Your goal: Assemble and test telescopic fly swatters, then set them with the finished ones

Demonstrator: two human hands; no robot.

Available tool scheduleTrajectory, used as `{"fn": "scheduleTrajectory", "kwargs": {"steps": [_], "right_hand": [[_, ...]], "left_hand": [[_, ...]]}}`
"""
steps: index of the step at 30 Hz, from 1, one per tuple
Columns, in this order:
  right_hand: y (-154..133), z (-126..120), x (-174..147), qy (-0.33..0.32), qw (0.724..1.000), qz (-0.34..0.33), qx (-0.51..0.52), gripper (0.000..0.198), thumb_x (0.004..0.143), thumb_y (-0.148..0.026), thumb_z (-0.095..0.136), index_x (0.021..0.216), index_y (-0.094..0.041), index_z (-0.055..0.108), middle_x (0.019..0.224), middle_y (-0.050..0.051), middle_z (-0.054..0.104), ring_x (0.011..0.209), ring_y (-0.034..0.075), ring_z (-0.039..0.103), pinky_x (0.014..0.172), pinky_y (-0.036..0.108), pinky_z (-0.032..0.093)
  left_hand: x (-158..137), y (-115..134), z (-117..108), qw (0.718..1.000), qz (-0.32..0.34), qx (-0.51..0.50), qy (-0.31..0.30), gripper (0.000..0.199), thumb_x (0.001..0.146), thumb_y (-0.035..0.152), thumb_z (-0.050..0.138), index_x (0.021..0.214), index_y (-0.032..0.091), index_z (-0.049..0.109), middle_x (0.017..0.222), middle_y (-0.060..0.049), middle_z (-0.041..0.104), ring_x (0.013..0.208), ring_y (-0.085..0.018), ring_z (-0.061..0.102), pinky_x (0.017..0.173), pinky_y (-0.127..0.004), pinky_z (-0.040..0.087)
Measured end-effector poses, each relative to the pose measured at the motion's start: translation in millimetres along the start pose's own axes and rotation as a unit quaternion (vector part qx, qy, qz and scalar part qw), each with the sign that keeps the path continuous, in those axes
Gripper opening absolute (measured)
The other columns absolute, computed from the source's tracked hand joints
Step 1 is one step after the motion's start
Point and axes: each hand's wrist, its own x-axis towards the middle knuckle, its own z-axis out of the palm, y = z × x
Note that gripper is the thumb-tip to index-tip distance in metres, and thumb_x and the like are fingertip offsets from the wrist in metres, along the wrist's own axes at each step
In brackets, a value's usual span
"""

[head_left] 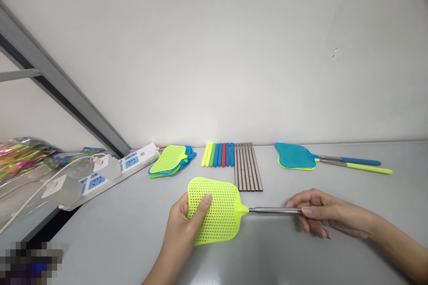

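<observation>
My left hand [187, 227] pinches the yellow-green perforated fly swatter head [220, 213], thumb on top and fingers beneath it. A silver metal rod [274, 210] extends rightward from the neck of the head. At the rod's far end, my right hand [321, 214] grips it between thumb and fingers. No coloured sleeve shows on this rod, though its very end is hidden by the fingers. Swatter and hands are above the front part of the grey table. Just behind lie several bare metal rods [247, 169] side by side.
Several coloured handle sleeves [217, 155] lie in a row beside the rods. Loose swatter heads [169, 160] are stacked at left. Two swatters with handles [297, 156] lie at right. A power strip [110, 176] with plugs and cables, and plastic-wrapped items [26, 160], occupy the left side.
</observation>
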Motion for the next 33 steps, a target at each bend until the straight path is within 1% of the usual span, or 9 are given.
{"fn": "scheduleTrajectory", "kwargs": {"steps": [4, 7, 10, 12, 16, 21, 26, 30, 33], "right_hand": [[3.4, -3.6, 2.9, 0.054, 0.998, -0.035, 0.009, 0.026, 0.075, -0.031, 0.056, 0.094, -0.013, 0.061, 0.066, 0.004, 0.058, 0.047, 0.007, 0.046, 0.043, 0.019, 0.035], [1.2, -2.8, 2.4, 0.070, 0.992, -0.038, -0.096, 0.028, 0.075, -0.036, 0.055, 0.081, -0.010, 0.065, 0.059, 0.003, 0.054, 0.043, 0.006, 0.040, 0.042, 0.021, 0.032], [-7.0, 6.3, -0.9, 0.058, 0.972, -0.030, -0.225, 0.034, 0.076, -0.042, 0.051, 0.069, -0.011, 0.062, 0.057, 0.000, 0.048, 0.042, 0.005, 0.032, 0.041, 0.021, 0.024], [-12.1, 14.7, -2.8, 0.046, 0.961, -0.048, -0.269, 0.036, 0.076, -0.043, 0.051, 0.060, -0.012, 0.058, 0.053, -0.004, 0.036, 0.048, 0.007, 0.027, 0.044, 0.021, 0.021], [-13.7, 25.6, -2.7, 0.027, 0.966, -0.041, -0.255, 0.036, 0.076, -0.046, 0.048, 0.062, -0.013, 0.055, 0.054, -0.005, 0.025, 0.050, 0.007, 0.021, 0.046, 0.022, 0.017], [-8.5, 24.6, -0.4, 0.022, 0.976, -0.041, -0.213, 0.035, 0.079, -0.044, 0.045, 0.061, -0.014, 0.048, 0.057, -0.004, 0.025, 0.052, 0.008, 0.021, 0.047, 0.023, 0.018], [-6.8, 20.7, 0.1, 0.026, 0.981, -0.043, -0.185, 0.033, 0.080, -0.042, 0.043, 0.062, -0.014, 0.046, 0.058, -0.004, 0.027, 0.053, 0.008, 0.023, 0.048, 0.023, 0.020], [-5.2, 18.7, 0.2, 0.028, 0.984, -0.036, -0.173, 0.033, 0.080, -0.042, 0.044, 0.063, -0.014, 0.047, 0.058, -0.003, 0.029, 0.053, 0.008, 0.024, 0.048, 0.023, 0.020], [-2.2, 16.0, 0.6, 0.038, 0.984, -0.032, -0.170, 0.033, 0.078, -0.043, 0.046, 0.062, -0.014, 0.046, 0.055, -0.004, 0.027, 0.051, 0.008, 0.022, 0.046, 0.023, 0.018]], "left_hand": [[2.5, 3.7, -2.5, 1.000, -0.017, -0.018, 0.004, 0.036, 0.066, 0.041, 0.061, 0.092, 0.015, 0.057, 0.084, -0.008, 0.067, 0.073, -0.025, 0.063, 0.056, -0.030, 0.051], [2.8, 6.3, -2.8, 1.000, -0.017, -0.017, 0.006, 0.040, 0.065, 0.045, 0.060, 0.091, 0.015, 0.057, 0.082, -0.009, 0.068, 0.070, -0.024, 0.064, 0.054, -0.030, 0.050], [2.0, 9.0, -2.4, 1.000, 0.001, -0.004, 0.019, 0.042, 0.063, 0.049, 0.061, 0.087, 0.014, 0.057, 0.077, -0.008, 0.068, 0.067, -0.024, 0.064, 0.053, -0.030, 0.050], [1.5, 10.4, -2.5, 1.000, 0.011, 0.010, 0.027, 0.042, 0.062, 0.049, 0.062, 0.085, 0.014, 0.057, 0.075, -0.007, 0.068, 0.064, -0.024, 0.064, 0.054, -0.031, 0.050], [1.0, 11.7, -3.9, 0.999, 0.022, 0.032, 0.033, 0.044, 0.060, 0.051, 0.061, 0.085, 0.014, 0.057, 0.071, -0.006, 0.068, 0.059, -0.022, 0.064, 0.055, -0.031, 0.051], [0.4, 6.5, -4.2, 0.996, 0.040, 0.060, 0.046, 0.039, 0.065, 0.049, 0.058, 0.083, 0.014, 0.056, 0.071, -0.006, 0.067, 0.059, -0.021, 0.063, 0.053, -0.030, 0.050], [-2.7, -5.7, -1.6, 0.988, 0.091, 0.103, 0.064, 0.029, 0.065, 0.041, 0.062, 0.074, 0.015, 0.055, 0.072, -0.005, 0.067, 0.064, -0.021, 0.063, 0.053, -0.026, 0.050], [-4.5, -10.7, -0.2, 0.986, 0.111, 0.094, 0.078, 0.025, 0.066, 0.038, 0.061, 0.072, 0.015, 0.055, 0.070, -0.003, 0.066, 0.061, -0.018, 0.062, 0.051, -0.023, 0.049], [-4.5, -12.3, -0.5, 0.989, 0.107, 0.076, 0.061, 0.025, 0.066, 0.038, 0.061, 0.074, 0.015, 0.056, 0.070, -0.003, 0.066, 0.061, -0.018, 0.062, 0.054, -0.025, 0.051]]}}
